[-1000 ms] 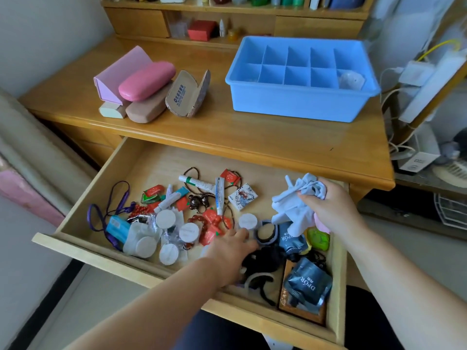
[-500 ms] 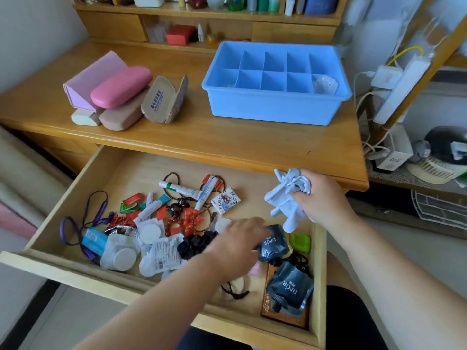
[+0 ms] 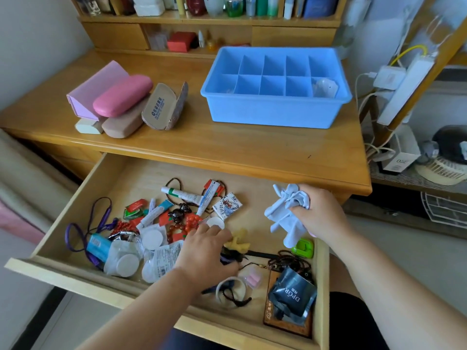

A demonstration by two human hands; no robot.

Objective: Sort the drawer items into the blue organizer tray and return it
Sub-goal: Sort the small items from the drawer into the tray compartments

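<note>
The blue organizer tray [image 3: 275, 112] stands on the desk behind the open drawer [image 3: 75, 276]; a clear packet [image 3: 324, 87] lies in its front right compartment. My left hand [image 3: 204, 251] is down among the drawer items, fingers curled over dark hair ties [image 3: 228, 257], beside a yellow item [image 3: 238, 239] and a white round pad [image 3: 214, 223]. My right hand [image 3: 319, 210] grips a crumpled pale blue cloth [image 3: 285, 210] above the drawer's right side. The drawer also holds tubes [image 3: 182, 194], red beads [image 3: 192, 221], a purple lanyard [image 3: 75, 231] and a dark pouch [image 3: 293, 294].
Several glasses cases [image 3: 121, 97] lie on the desk's left. A shelf unit [image 3: 209, 18] with bottles and a red box [image 3: 180, 41] backs the desk. A power strip with cables [image 3: 404, 89] and a fan [image 3: 444, 168] sit at the right. A green item [image 3: 303, 248] lies under the cloth.
My left hand has shifted left across the drawer items, uncovering the yellow item and a white hair band. My right hand has kept hold of the cloth and barely moved.
</note>
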